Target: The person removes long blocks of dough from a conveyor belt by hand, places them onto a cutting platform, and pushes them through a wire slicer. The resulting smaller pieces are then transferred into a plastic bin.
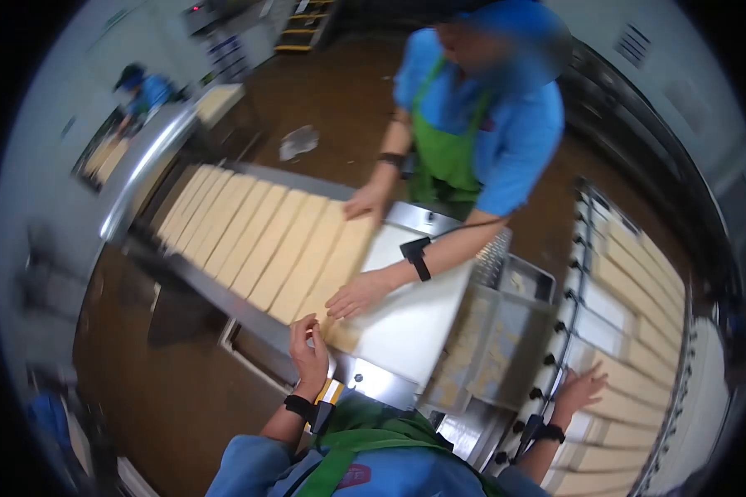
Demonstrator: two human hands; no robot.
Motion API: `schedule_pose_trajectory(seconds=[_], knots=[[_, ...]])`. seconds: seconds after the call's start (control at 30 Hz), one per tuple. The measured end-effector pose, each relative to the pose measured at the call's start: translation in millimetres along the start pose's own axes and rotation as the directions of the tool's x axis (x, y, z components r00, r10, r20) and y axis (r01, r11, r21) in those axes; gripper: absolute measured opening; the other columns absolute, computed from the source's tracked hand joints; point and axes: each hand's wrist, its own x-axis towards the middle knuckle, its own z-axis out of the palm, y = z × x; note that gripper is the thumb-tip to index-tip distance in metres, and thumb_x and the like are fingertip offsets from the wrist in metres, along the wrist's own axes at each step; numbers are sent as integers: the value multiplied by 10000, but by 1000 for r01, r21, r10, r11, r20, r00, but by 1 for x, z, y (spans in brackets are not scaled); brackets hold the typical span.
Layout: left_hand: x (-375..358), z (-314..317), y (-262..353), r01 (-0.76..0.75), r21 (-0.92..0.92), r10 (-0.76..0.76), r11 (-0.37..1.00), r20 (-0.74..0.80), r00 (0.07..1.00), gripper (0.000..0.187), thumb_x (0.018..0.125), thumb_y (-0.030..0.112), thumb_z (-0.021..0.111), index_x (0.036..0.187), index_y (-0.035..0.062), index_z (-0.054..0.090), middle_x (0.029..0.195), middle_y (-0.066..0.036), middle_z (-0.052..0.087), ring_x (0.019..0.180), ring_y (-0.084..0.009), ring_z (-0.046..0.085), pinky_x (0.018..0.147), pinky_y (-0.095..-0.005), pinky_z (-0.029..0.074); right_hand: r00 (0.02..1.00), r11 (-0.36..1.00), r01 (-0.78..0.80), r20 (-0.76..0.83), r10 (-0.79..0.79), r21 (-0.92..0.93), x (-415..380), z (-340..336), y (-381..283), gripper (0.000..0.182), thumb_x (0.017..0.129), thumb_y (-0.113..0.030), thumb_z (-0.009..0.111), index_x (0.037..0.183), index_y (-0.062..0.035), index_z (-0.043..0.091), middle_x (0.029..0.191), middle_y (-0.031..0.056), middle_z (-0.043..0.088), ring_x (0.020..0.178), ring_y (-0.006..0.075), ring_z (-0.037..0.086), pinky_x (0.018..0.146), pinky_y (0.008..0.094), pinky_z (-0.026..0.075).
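Note:
Pale, flat strips (261, 236) lie side by side on a metal-edged conveyor. My left hand (308, 352) is at the near end of the last strips, its fingers curled close together; whatever they may hold is too small to make out. Over the rack on the right, which bears more pale strips (630, 398), my right hand (582, 389) is spread with nothing in it. A co-worker's two hands (365, 294) rest at the strips' right end, beside a white board (414, 323).
Across the conveyor stands a co-worker (481, 124) in blue with a green apron. Metal trays (506, 348) with pale scraps sit between conveyor and rack. A curved metal guard (145, 170) spans the conveyor's far left. Another person (147, 89) works at the back left.

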Motion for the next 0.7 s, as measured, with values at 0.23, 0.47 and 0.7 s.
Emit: schedule_pose_trajectory(seconds=[0.23,0.47,0.7], knots=[[8,-15,-95,317,206,-289,926,-152,945,512,939,159,656,1390,-18,488,1311,-259,443,1256,-433,465,1079,-502,385,611,77,601,-395,-686,796,-92,-128,-266,401,888,-15,661,1289,-19,631,1274,180,667,1208,367,601,1066,445,445],[47,0,-94,235,238,-246,942,18,969,781,814,182,811,1459,-31,424,1310,-272,390,1175,-469,524,1014,-484,479,151,-222,581,-371,-916,783,-207,-167,-502,414,872,-93,690,1242,66,598,1187,217,602,1153,395,557,1008,463,471],[60,-10,-80,297,199,-324,934,122,938,828,782,197,854,1462,-4,426,1295,-248,390,1141,-464,546,960,-494,508,271,178,762,-58,-961,623,-216,-100,-594,380,894,-245,695,1156,23,634,1171,160,589,1158,343,539,958,479,467]])
